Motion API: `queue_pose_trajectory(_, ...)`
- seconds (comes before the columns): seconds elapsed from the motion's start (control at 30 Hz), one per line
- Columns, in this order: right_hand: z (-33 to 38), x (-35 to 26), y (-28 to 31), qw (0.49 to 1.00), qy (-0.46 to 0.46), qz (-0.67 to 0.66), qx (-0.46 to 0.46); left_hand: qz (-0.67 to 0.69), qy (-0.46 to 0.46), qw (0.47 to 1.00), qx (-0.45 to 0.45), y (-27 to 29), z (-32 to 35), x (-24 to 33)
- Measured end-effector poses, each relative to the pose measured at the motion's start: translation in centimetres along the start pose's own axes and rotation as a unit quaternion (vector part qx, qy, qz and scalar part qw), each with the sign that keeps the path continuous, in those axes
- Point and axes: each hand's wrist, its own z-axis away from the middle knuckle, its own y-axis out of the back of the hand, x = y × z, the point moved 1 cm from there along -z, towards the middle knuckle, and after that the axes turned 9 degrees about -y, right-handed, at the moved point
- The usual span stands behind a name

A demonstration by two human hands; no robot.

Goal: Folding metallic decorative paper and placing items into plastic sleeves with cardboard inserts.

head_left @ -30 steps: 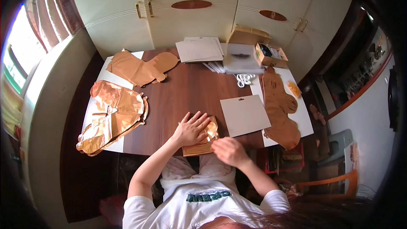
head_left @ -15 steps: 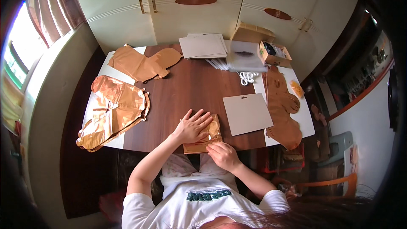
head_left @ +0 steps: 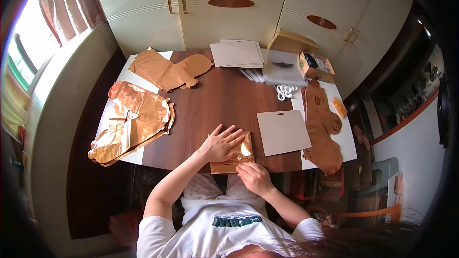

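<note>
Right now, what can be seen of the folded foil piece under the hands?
The folded foil piece is a small shiny copper-gold packet, crinkled and catching a bright glare. It lies flat at the near edge of the brown table. The left hand presses flat on it, fingers spread; the right hand touches its near corner.

I'm in a room at home: cream built-in wardrobe doors (head_left: 229, 14) with brass handles face me, curtains (head_left: 71, 0) hang at a bright window (head_left: 21, 62), and my dark wooden tabletop (head_left: 215, 100) carries craft materials.
</note>
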Motion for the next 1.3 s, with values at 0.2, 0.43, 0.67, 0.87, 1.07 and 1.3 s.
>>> queue_pose_trajectory(0.2, -0.3, -0.3, 0.3, 1.0, -0.012, -0.015, 0.0, 0.023, 0.004, 1.0, 0.007, -0.3, 0.3, -0.2)
queue_pose_trajectory(0.43, 0.0, 0.3, 0.3, 1.0, -0.014, -0.003, -0.025, 0.097, -0.048, 0.994, -0.036, 4.1, 1.0, 0.9)
queue_pose_trajectory(0.67, -1.4, 1.9, 3.2, 0.999, -0.035, -0.012, -0.021, 0.176, -0.028, 0.977, 0.119, 5.8, 1.4, -0.7)
queue_pose_trajectory(0.87, -0.4, 10.4, 6.7, 0.966, -0.14, 0.156, -0.15, 0.191, 0.043, 0.977, 0.089, 6.4, 0.8, -2.4)
queue_pose_trajectory(1.07, -0.1, 13.0, 6.4, 0.971, -0.121, 0.149, -0.145, 0.247, 0.07, 0.964, 0.063, 6.8, 0.3, -3.9)
queue_pose_trajectory(1.3, -0.8, 14.0, 5.4, 0.981, -0.025, 0.175, -0.077, 0.33, 0.131, 0.93, 0.092, 4.9, -0.7, -7.6)
